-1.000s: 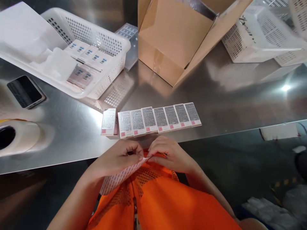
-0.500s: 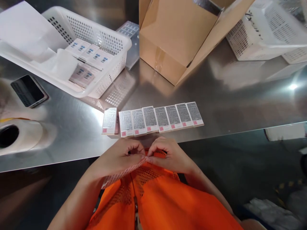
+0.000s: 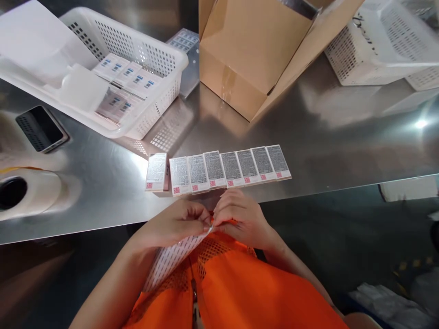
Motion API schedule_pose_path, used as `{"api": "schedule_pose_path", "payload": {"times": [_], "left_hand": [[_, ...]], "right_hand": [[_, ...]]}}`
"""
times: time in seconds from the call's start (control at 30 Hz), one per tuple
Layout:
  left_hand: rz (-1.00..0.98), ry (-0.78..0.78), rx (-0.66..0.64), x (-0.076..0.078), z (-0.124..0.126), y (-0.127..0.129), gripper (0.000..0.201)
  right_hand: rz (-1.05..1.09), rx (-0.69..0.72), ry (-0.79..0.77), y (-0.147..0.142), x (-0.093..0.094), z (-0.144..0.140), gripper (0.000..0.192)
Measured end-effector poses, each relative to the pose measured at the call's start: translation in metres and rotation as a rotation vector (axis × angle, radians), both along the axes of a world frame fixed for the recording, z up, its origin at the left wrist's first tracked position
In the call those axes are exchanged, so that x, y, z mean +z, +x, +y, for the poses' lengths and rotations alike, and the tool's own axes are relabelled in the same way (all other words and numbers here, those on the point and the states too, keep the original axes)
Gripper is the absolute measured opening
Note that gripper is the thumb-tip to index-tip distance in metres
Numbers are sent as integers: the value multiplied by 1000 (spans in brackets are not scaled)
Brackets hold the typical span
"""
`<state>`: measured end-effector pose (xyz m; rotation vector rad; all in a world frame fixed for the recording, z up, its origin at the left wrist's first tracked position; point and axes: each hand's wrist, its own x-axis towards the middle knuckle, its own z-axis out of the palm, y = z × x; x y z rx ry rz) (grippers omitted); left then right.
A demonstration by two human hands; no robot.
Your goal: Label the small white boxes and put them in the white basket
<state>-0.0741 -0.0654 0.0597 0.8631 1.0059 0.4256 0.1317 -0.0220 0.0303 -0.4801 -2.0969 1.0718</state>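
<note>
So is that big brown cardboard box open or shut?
Open: the cardboard box has its flap swung outward, showing the bare inside wall. Contents cannot be seen.

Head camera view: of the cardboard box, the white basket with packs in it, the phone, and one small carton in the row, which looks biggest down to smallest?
1. cardboard box, partly cut off by the frame
2. white basket
3. phone
4. one small carton

Phone and carton look close in size, so that order is unsure.
</note>
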Motion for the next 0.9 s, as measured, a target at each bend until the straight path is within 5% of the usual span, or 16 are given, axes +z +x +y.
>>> {"api": "schedule_pose_path", "payload": {"times": [0.2,0.47,0.9], "left_hand": [[-20,-22,9,-1,2,1,12],[-2,-8,1,-3,3,-1,9],[24,1,11,-4,2,8,12]], "right_hand": [[-36,-18,215,5,3,-1,15],[-34,-112,314,12,-4,-10,21],[39,-5,146,16,0,-9,10]]}}
